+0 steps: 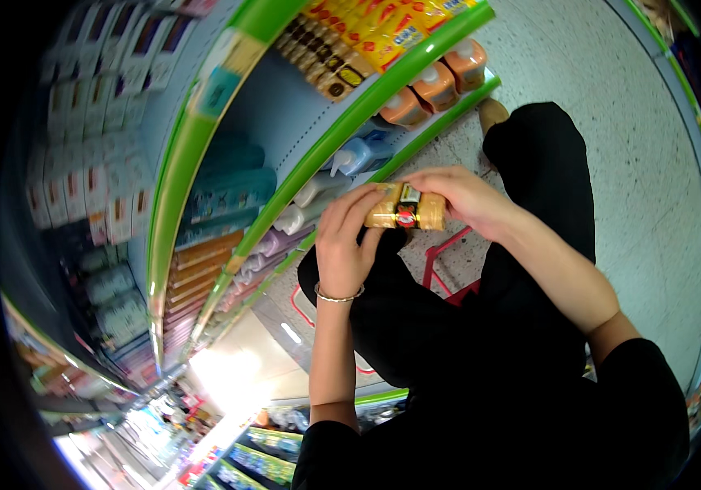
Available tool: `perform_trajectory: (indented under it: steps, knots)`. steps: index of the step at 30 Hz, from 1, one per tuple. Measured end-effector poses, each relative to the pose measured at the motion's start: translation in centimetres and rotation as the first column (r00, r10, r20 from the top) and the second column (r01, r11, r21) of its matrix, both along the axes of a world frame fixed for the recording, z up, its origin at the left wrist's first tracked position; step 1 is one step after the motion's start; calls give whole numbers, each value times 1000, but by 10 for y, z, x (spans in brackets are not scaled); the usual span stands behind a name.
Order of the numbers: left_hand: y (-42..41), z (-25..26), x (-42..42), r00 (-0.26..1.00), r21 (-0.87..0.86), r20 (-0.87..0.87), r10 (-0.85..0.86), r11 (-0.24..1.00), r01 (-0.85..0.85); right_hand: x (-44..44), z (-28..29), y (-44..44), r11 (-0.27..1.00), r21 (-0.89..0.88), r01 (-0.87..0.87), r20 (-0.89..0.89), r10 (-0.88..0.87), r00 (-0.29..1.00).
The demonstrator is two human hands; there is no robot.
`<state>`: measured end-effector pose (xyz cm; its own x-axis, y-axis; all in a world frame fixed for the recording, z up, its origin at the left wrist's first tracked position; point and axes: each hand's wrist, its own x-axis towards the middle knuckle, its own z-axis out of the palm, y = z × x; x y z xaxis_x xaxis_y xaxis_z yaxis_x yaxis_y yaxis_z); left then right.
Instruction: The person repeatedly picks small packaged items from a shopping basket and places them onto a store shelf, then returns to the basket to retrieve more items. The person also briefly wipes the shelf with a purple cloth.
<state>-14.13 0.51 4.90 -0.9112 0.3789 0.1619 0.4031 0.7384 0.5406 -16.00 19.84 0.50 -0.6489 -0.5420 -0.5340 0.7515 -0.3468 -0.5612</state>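
Observation:
Between my two hands is a tan wrapped pack (378,214) with a black band and a red emblem, held level above my knees. My left hand (343,236), with a bracelet at the wrist, grips its left end with the fingers over the top. At the other end, my right hand (458,193) holds the pack, its fingers along the far upper edge. Similar tan packs (320,58) with dark bands lie in rows on the shelf ahead, beside yellow packets (387,30).
Green-edged store shelves (350,131) slope along my left. Orange pump bottles (436,86), a blue pump bottle (359,156) and teal packs (234,184) stand on them. White boxes (96,184) fill the far-left shelves. A red metal frame (430,266) shows between my legs on the speckled floor (638,184).

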Motion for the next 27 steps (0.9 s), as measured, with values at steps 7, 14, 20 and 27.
perform_trajectory:
  steps: [7, 14, 20, 27]
  knots:
    - [-28, -29, -74, 986, -47, -127, 111, 992, -118, -60, -25, 15, 996, -81, 50, -69, -55, 996]
    - [-138, -109, -203, 776, 245, 196, 600, 736, -631, -71, -31, 41, 980, 86, 181, -145, -168, 975]
    - [-227, -144, -300, 550, 197, 368, 749, 516, -834, -71, -33, 47, 974, 56, 220, -96, -214, 972]
    - [-158, -135, -358, 540, 223, 326, 776, 492, -842, -73, -34, 60, 958, 23, 287, -48, -285, 957]
